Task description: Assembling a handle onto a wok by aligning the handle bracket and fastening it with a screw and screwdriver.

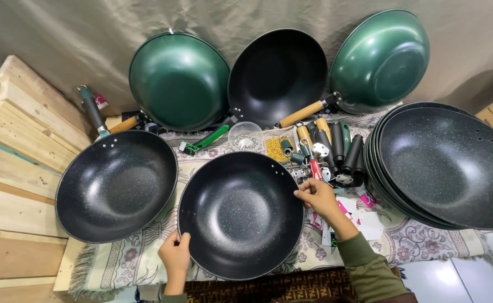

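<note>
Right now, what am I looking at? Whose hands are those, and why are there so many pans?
This picture comes from a camera worn on a person's head, looking down, so the hands are that person's own. The left hand and the right hand grip opposite rims of a black speckled pan with no handle. It rests on a patterned cloth. To its left lies a similar pan with a handle. On the right is a stack of handle-less pans. Three more pans lean on the curtain behind: two green pans and a black one. Between them lie loose handles and small tubs of screws and fittings.
</note>
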